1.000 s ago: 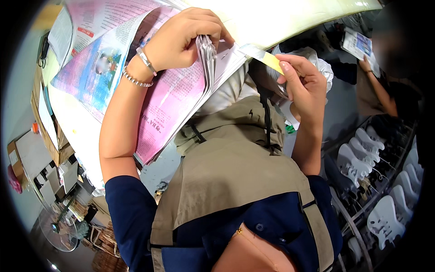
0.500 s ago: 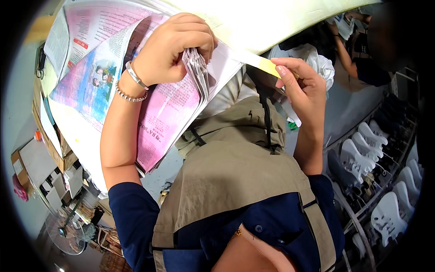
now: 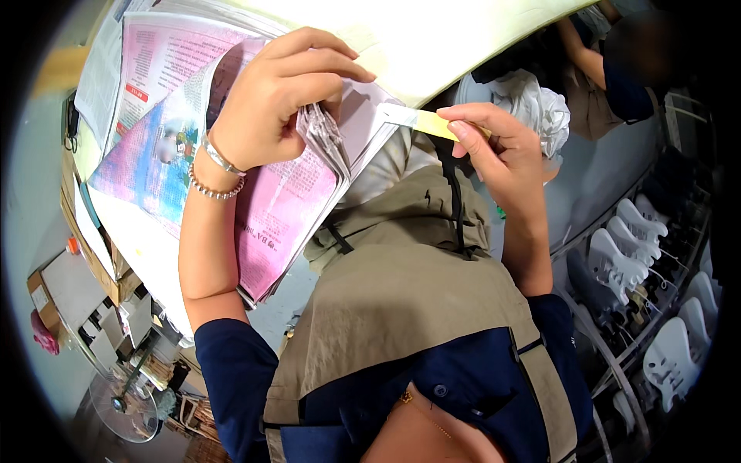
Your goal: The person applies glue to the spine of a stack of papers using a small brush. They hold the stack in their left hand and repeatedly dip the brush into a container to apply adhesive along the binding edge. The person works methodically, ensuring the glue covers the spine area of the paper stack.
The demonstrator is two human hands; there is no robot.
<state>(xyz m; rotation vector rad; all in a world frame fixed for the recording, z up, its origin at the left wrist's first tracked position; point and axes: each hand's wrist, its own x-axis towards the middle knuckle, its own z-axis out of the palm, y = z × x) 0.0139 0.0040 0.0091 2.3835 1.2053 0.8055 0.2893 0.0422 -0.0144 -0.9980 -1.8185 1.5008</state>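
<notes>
My left hand (image 3: 278,100) grips the folded edge of a stack of pink and blue printed newspaper sheets (image 3: 166,139) that lies on a pale work table (image 3: 432,38). Bracelets circle that wrist. My right hand (image 3: 498,150) pinches a narrow yellow strip (image 3: 428,122) that reaches toward the corner of the sheets. A tan apron (image 3: 409,293) over a dark blue shirt fills the lower middle.
White guitar-body shapes (image 3: 625,255) hang in a rack at the right. Another person's arm (image 3: 587,54) reaches over crumpled white cloth (image 3: 529,100) at the upper right. Boxes (image 3: 85,262) and a floor fan (image 3: 123,401) stand at the lower left.
My left hand has shifted on the stack's edge, bunching the sheet ends. My right hand moved slightly, keeping the yellow strip. The person at the upper right moved further up.
</notes>
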